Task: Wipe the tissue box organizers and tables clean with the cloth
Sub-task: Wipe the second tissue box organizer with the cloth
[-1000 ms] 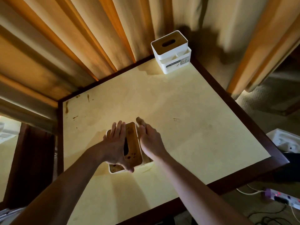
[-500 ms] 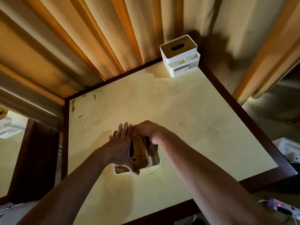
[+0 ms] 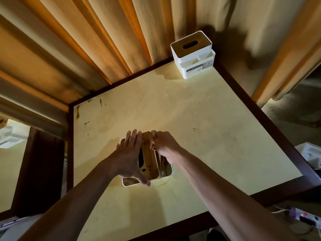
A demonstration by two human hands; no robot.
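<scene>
Left hand (image 3: 129, 158) flat with straight fingers on the near tissue box (image 3: 149, 164), right hand (image 3: 165, 146) fingers curled gripping its rim, second tissue box (image 3: 192, 55) well beyond it

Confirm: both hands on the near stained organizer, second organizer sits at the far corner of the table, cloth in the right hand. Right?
Not quite. The head view shows no cloth: the right hand curls bare over the near organizer's lid edge. The rest holds: left hand lies flat on the lid, second organizer sits at the table's far corner.

Stained organizer (image 3: 149, 164) (wooden lid) on table (image 3: 217, 136)
</scene>
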